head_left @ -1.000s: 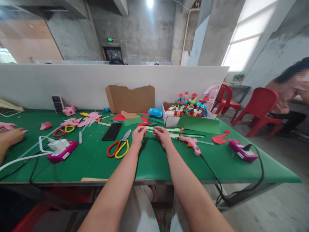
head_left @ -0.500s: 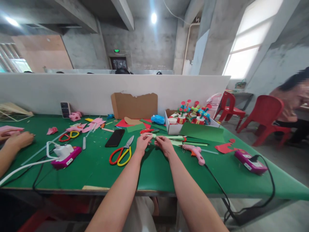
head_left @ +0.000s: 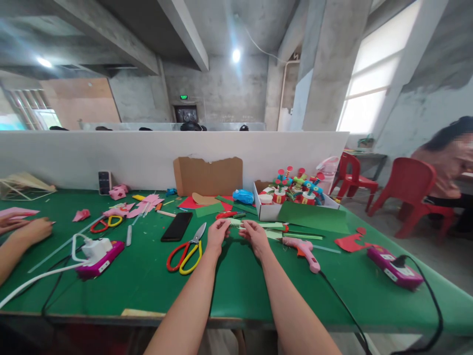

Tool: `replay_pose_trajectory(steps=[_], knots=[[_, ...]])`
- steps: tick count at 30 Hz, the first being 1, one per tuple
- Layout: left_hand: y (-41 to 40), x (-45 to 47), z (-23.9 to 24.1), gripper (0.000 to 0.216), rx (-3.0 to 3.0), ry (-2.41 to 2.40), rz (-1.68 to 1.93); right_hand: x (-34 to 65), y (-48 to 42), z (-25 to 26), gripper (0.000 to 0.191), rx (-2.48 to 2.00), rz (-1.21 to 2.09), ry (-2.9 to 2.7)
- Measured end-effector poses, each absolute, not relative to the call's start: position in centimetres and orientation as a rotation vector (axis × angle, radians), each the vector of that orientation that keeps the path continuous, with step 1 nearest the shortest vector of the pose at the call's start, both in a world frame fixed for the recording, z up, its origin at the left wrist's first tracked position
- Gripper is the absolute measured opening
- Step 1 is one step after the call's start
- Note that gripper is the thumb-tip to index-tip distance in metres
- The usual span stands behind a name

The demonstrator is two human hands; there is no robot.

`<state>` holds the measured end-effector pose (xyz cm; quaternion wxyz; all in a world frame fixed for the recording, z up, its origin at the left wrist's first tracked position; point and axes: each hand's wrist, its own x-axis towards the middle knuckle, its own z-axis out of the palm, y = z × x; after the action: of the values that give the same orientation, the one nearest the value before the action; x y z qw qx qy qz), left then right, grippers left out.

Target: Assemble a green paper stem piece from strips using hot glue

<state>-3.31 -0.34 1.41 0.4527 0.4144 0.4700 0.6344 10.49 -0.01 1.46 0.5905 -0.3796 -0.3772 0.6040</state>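
A pale green, accordion-pleated paper strip (head_left: pixel 235 223) spans the centre of the frame above a smooth, glossy green tabletop (head_left: pixel 236 296). The bare left hand (head_left: pixel 219 235) pinches one end in its fingertips, the bare right hand (head_left: pixel 255 237) the other; both forearms converge from the bottom edge.

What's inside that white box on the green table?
Several colourful figures with red discs on top show above the rim of the white box. Its floor and anything underneath them are hidden.
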Motion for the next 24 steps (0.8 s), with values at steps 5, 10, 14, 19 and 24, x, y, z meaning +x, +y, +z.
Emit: replay_pose_trajectory(steps=[5,10,14,19,24], knots=[[-0.08,-3.42,1.17,0.043,1.095,1.164,1.513,10.3,-0.13,1.33,0.032,-0.916,1.524,-0.864],[0.2,-3.64,1.05,0.055,1.038,1.12,1.574,10.52,0.04,0.85,0.035,-0.869,1.407,-0.89],[0.36,-3.7,0.77,0.054,0.949,1.147,1.626,10.74,0.32,0.8,0.037,-0.864,1.337,-0.861],[0.35,-3.42,0.54,0.041,1.068,1.184,1.619,10.73,0.31,0.87,0.038,-0.872,1.316,-0.859],[0.21,-3.69,0.91,0.037,1.069,1.195,1.621,10.74,0.05,0.98,0.041,-0.869,1.325,-0.893]])
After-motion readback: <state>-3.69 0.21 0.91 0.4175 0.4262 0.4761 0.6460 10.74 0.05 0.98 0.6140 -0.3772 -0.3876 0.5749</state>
